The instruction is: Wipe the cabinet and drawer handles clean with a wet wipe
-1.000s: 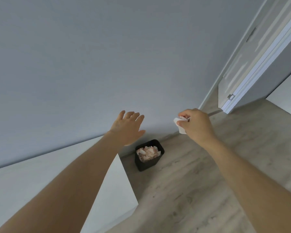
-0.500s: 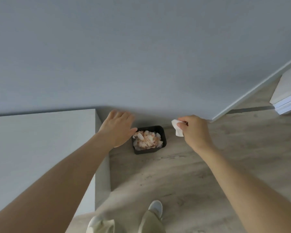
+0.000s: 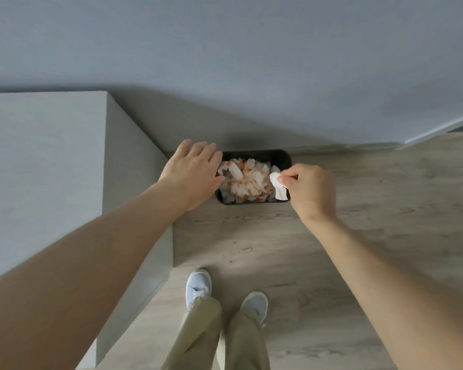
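Observation:
My right hand (image 3: 310, 190) pinches a crumpled white wet wipe (image 3: 278, 186) between thumb and fingertips, holding it over the right end of a small black bin (image 3: 282, 157). The bin stands on the floor against the wall and is full of used, stained wipes. My left hand (image 3: 191, 173) hovers with straight fingers above the bin's left end, beside the corner of a pale grey cabinet (image 3: 43, 161). No cabinet or drawer handles are in view.
A grey wall (image 3: 225, 62) fills the upper half. Light wood floor (image 3: 358, 236) stretches right and toward me. My feet in pale shoes (image 3: 198, 285) stand just below the bin, next to the cabinet's side.
The view has tilted down from the wall to the floor. Both hands have come down over the bin, the right one carrying the wipe above its right end.

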Tool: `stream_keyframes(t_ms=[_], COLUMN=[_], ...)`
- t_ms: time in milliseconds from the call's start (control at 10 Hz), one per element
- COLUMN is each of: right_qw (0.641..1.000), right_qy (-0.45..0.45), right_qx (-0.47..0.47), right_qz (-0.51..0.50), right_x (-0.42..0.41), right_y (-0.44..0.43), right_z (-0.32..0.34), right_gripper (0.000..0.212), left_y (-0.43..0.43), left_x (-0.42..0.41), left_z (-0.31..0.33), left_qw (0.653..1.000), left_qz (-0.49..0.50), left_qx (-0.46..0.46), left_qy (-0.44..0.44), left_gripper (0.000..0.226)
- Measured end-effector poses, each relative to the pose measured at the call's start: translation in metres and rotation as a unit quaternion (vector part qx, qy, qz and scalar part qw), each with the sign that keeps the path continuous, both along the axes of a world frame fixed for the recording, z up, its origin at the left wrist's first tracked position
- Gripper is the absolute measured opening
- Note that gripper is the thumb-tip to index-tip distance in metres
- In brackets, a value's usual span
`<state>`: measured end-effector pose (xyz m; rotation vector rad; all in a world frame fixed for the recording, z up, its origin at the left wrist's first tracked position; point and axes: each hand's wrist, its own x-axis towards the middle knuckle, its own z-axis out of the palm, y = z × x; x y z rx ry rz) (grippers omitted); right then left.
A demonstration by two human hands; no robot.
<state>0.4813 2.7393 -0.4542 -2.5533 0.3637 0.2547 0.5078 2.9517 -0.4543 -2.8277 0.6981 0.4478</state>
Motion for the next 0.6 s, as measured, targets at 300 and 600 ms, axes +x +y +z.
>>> stream_keyframes(t_ms=[300,600], right_qw=[0.999,0.999], right_qy=[0.002,0.023], right_qx=[0.034,0.042], right_qz=[0.022,0.022], right_x=[0.015,0.006], right_y=[0.057,0.042], right_z=[-0.110,-0.059], right_gripper=[0.025,0.033], left_y=[0.039,0.051], left_x=[0.008,0.000], left_z=[-0.091,-0.048], left_qw=[0.998,0.997], left_qz=[-0.036,-0.036], left_qx=[0.048,0.064], left_qy=[0.022,0.012], left_gripper=[0.056,0.058])
